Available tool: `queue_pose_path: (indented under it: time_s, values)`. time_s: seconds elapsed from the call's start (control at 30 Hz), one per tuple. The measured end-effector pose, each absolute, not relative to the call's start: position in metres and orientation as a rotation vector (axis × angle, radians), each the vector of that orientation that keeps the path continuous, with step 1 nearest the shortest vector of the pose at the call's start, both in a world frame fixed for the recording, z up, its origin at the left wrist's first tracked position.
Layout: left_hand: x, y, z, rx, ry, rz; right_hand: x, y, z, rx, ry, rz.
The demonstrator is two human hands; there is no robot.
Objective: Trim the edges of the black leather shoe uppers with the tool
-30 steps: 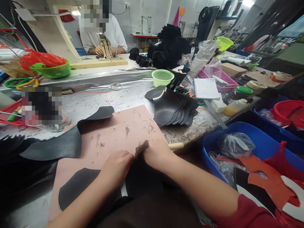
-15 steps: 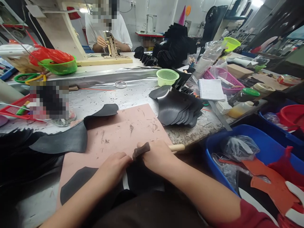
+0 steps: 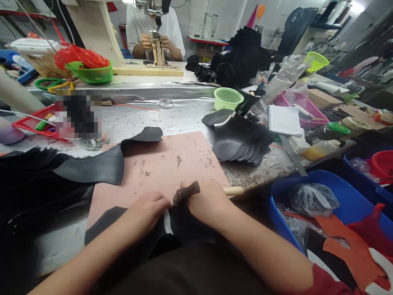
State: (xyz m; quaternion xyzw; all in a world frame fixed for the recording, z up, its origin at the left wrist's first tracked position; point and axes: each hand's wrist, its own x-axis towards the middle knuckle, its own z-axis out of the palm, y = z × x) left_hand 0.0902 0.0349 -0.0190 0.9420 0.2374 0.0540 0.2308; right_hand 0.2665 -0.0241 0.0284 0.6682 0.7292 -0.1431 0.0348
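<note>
In my right hand (image 3: 208, 200) I grip a hammer with a dark head (image 3: 186, 192) and a pale wooden handle (image 3: 233, 191). Its head is at the near edge of a pink board (image 3: 172, 164), just right of my other hand's fingertips. My left hand (image 3: 153, 207) has its fingers together on a black leather-like piece (image 3: 106, 221) with a white strip (image 3: 167, 222), which drapes toward my lap. Another black cut piece (image 3: 104, 164) overlaps the board's left side. A fanned stack of black pieces (image 3: 236, 139) sits beyond the board to the right.
More black pieces (image 3: 27, 176) pile up at left. Behind are a green basket (image 3: 229, 99), a notebook (image 3: 284, 119) and a metal ruler (image 3: 293, 155). A blue tub (image 3: 276, 205) with scraps stands on the right. Across the table, a person (image 3: 155, 37) works at a sewing machine (image 3: 158, 49).
The view has shifted, so the table's things sit farther right and higher. Both hands stay at the board's near edge, and the hammer head is tilted slightly differently.
</note>
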Motion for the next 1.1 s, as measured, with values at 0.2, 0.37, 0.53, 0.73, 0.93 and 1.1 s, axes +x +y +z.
queue_pose_path:
  time_s: [0.2, 0.37, 0.53, 0.73, 0.93, 1.1]
  values:
    - [0.080, 0.034, -0.021, 2.638, 0.623, 0.152, 0.257, -0.023, 0.028, 2.022, 2.245, -0.415]
    - [0.073, 0.035, -0.022, 2.519, 0.589, 0.224, 0.254, -0.023, 0.027, 2.018, 2.240, -0.393]
    - [0.066, 0.032, -0.031, 2.616, 0.545, 0.369, 0.253, -0.025, 0.027, 2.086, 2.208, -0.332]
    - [0.060, 0.035, -0.030, 2.733, 0.410, 0.415, 0.244, -0.027, 0.027, 1.985, 2.264, -0.351]
    - [0.053, 0.039, -0.023, 2.698, 0.447, 0.303, 0.236, -0.027, 0.032, 1.940, 2.283, -0.352]
    - [0.048, 0.039, -0.021, 2.646, 0.514, 0.198, 0.231, -0.026, 0.036, 1.968, 2.312, -0.299]
